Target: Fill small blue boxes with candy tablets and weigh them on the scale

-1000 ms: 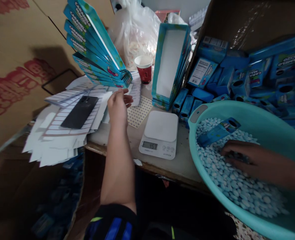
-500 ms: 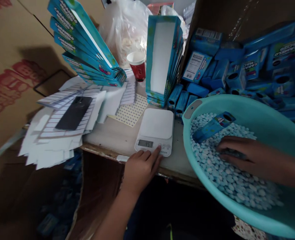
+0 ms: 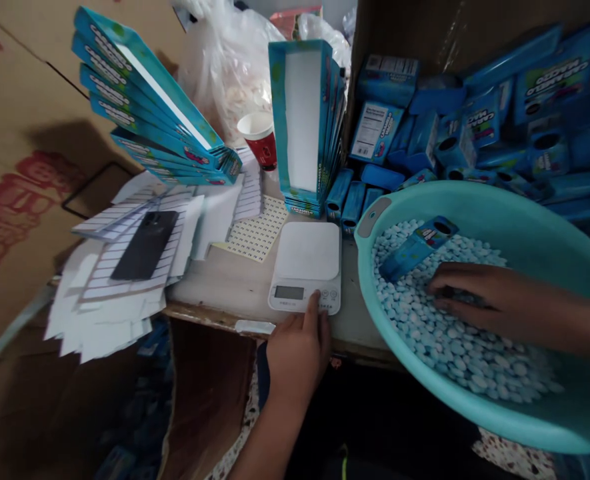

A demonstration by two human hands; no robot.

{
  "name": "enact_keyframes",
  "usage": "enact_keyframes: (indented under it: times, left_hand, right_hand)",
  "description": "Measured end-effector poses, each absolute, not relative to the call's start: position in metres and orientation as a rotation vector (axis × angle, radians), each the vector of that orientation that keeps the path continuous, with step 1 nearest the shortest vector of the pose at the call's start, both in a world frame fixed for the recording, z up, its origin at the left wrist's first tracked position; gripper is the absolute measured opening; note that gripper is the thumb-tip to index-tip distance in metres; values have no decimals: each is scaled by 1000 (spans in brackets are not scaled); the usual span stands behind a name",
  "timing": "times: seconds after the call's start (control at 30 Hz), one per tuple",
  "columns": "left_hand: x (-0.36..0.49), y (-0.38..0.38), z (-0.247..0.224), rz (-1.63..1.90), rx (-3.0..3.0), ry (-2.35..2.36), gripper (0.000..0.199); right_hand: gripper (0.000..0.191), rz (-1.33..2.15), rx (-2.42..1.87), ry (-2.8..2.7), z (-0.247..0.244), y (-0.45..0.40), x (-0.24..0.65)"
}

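My left hand (image 3: 297,343) has its index finger stretched onto a button of the white digital kitchen scale (image 3: 309,250), the other fingers bent and holding nothing. The scale's platform is bare and its display is blank. Among pale blue and white candies (image 3: 439,333) in a big turquoise plastic tub (image 3: 539,220), my right hand (image 3: 479,300) is curled, thumb and fingertips nearly meeting around some candies; the palm is hidden. A blue printed candy box (image 3: 417,248) with a round hole in its end lies tilted on the candies, just beyond the right hand.
Behind the scale stands a stack of blue display trays (image 3: 302,120), with another stack (image 3: 149,100) leaning at left. A red paper cup (image 3: 265,147), a sticker sheet (image 3: 257,230), papers (image 3: 95,313) and a black phone (image 3: 145,245) lie leftward. Blue boxes (image 3: 475,127) pile behind the tub.
The scale's display went from showing digits to blank. My left hand's index finger is straighter on the button, the other fingers drawn back. My right hand stays in the candies; the view shifted slightly.
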State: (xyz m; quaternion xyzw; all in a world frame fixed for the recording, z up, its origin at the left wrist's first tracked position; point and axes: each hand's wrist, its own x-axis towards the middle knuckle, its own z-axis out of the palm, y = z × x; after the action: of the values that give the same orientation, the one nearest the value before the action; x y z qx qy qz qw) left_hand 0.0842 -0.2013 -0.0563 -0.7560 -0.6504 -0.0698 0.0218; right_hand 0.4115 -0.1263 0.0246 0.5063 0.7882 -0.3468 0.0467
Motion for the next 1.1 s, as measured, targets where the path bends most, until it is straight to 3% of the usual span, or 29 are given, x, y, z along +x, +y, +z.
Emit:
enact_keyframes:
  times: [0.13, 0.33, 0.47, 0.57, 0.7, 0.77, 1.1]
  left_hand:
    - [89, -203, -54, -129, -2303, -2146, 44]
    - [105, -203, -28, 439, -2342, -2232, 69]
    - [107, -194, -23, 603, -2356, -2163, 70]
    - [91, -193, -36, 349, -2393, -2039, 64]
    - [66, -204, -59, -533, -2472, -1681, 43]
    - [61, -213, -66, -786, -2503, -1499, 33]
    - [69, -221, -59, -990, -2676, -1515, 27]
  right_hand:
    - [49, -1064, 1510, 2504, 24, -128, 412]
    - [38, -1024, 1584, 2731, 21, -128, 416]
    - [37, -989, 1596, 2761, 23, -125, 414]
    - [44, -1020, 1573, 2715, 28, -124, 413]
    - [51, -1073, 1592, 2562, 30, -126, 413]
    - [56, -1109, 1531, 2499, 30, -129, 413]
    - [88, -1128, 1389, 2284, 35, -137, 404]
